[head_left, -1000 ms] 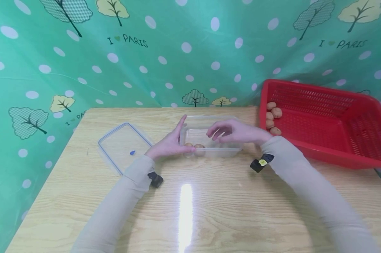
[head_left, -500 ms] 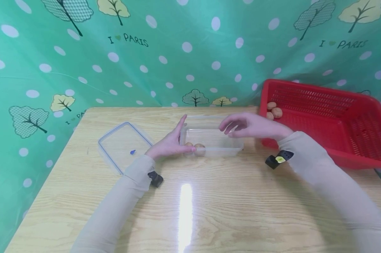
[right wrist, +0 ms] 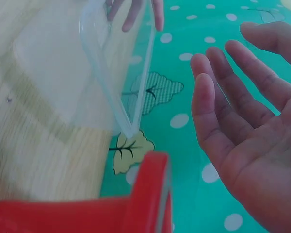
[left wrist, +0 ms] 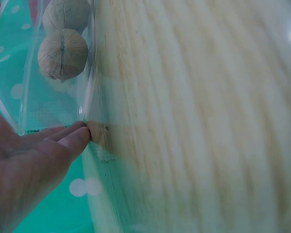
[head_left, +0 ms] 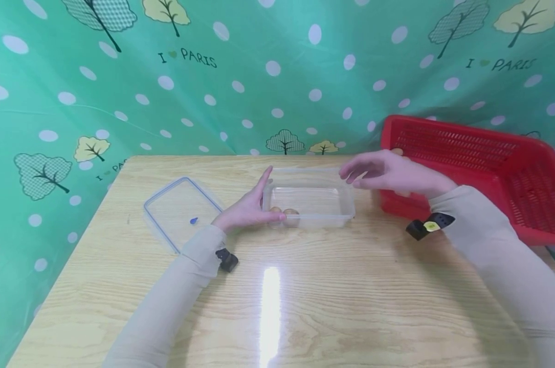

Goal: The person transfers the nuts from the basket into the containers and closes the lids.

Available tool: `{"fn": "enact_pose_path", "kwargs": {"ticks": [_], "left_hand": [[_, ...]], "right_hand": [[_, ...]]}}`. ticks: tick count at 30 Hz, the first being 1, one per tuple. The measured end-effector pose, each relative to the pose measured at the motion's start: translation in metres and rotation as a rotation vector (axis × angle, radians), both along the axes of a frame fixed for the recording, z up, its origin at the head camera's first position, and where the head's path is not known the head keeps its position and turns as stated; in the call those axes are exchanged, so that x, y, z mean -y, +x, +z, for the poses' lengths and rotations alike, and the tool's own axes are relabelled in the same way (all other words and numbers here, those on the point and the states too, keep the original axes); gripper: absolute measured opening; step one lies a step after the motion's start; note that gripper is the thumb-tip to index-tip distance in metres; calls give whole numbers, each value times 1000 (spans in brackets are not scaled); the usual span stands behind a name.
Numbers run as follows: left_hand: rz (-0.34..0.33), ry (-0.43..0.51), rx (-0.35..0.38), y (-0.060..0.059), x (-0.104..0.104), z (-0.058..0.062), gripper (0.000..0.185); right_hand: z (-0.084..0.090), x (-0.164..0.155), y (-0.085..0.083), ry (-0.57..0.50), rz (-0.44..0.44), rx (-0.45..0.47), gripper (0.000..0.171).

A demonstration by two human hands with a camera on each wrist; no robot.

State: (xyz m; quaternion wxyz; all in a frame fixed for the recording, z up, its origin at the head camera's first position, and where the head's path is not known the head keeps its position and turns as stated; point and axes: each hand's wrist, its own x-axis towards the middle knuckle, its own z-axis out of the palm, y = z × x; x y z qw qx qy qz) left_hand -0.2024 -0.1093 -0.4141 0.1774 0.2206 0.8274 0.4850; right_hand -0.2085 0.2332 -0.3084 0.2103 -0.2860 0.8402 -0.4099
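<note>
The right hand (head_left: 387,171) has drawn back from above the clear box (head_left: 309,204) and now hangs over the near left corner of the red basket (head_left: 480,168), just right of the box. Its grip is spread and loose, fingers straight, palm bare, holding nothing; the right wrist view shows the open palm (right wrist: 242,126) against the green cloth. The left hand (head_left: 249,209) has kept its place at the left end of the box, fingers straight and flat against the wall, thumb along the near edge, so that grip is spread too and only pressing. In the left wrist view the fingertips (left wrist: 75,138) touch the clear wall.

The box stands on the table (head_left: 277,306) at about its middle, toward the far side. Two walnuts (head_left: 284,212) lie inside it at the near left corner, just beside the left thumb. A clear lid (head_left: 180,212) with a blue rim lies flat on the table left of the box, apart from it.

The table is pale wood with plain grain, and a bright streak of light lies on it in front of the box. Behind the box and around the table hangs a green cloth (head_left: 213,92) with white dots, small trees and the words "I PARIS".
</note>
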Motion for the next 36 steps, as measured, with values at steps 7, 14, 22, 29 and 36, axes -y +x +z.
{"fn": "enact_pose_path", "kwargs": {"ticks": [7, 14, 22, 29, 36], "left_hand": [[-6, 16, 35, 14, -3, 28, 118], [-1, 22, 48, 16, -4, 30, 118], [1, 21, 52, 15, -4, 29, 118], [-2, 19, 45, 16, -4, 30, 118], [0, 20, 48, 16, -3, 30, 118]], "right_hand": [[5, -10, 1, 20, -27, -38, 35], [7, -25, 5, 75, -131, -53, 40], [0, -47, 7, 111, -233, -45, 45], [-11, -62, 5, 105, -330, -24, 44], [-17, -76, 5, 125, -380, -38, 43]]}}
